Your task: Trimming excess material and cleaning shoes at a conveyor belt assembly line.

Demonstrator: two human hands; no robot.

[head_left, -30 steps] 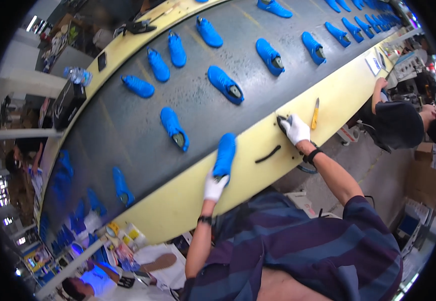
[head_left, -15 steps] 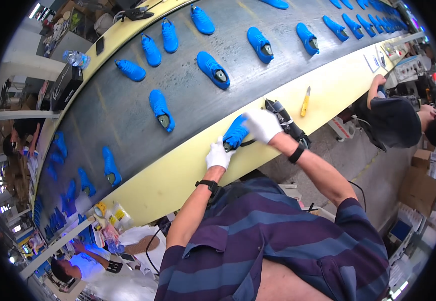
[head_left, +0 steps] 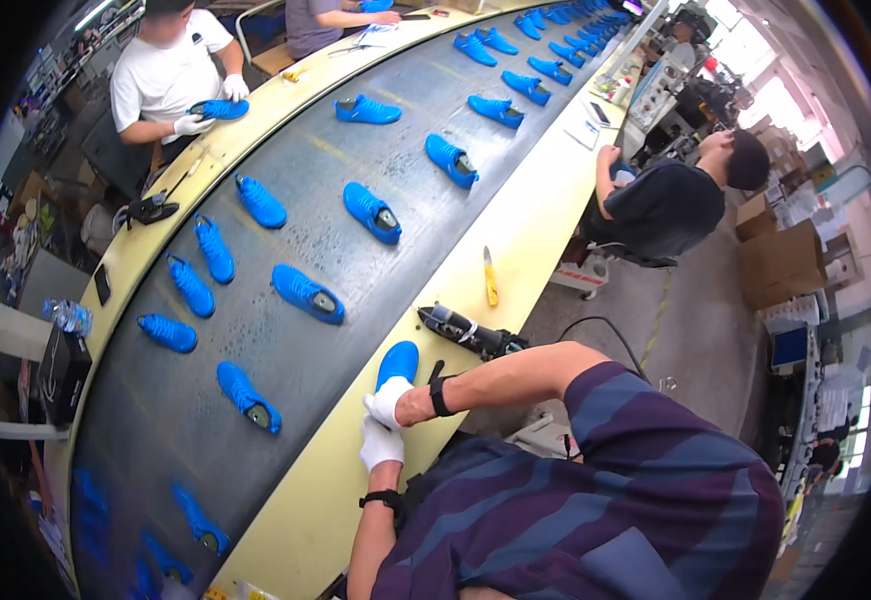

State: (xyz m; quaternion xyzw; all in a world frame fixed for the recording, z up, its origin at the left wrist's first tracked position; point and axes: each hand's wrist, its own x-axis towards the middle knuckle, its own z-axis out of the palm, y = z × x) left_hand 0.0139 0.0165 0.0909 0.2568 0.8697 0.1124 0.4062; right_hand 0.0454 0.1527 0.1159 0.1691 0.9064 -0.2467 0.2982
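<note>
Both gloved hands, left hand and right hand, grip a smooth blue shoe beside the black power tool.

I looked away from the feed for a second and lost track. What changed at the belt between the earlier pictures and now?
The right hand let go of the black tool, which now lies on the yellow ledge, and joined the left hand at the blue shoe. That shoe came off the belt to the ledge. The left hand kept to it throughout; the yellow knife stayed put.
</note>
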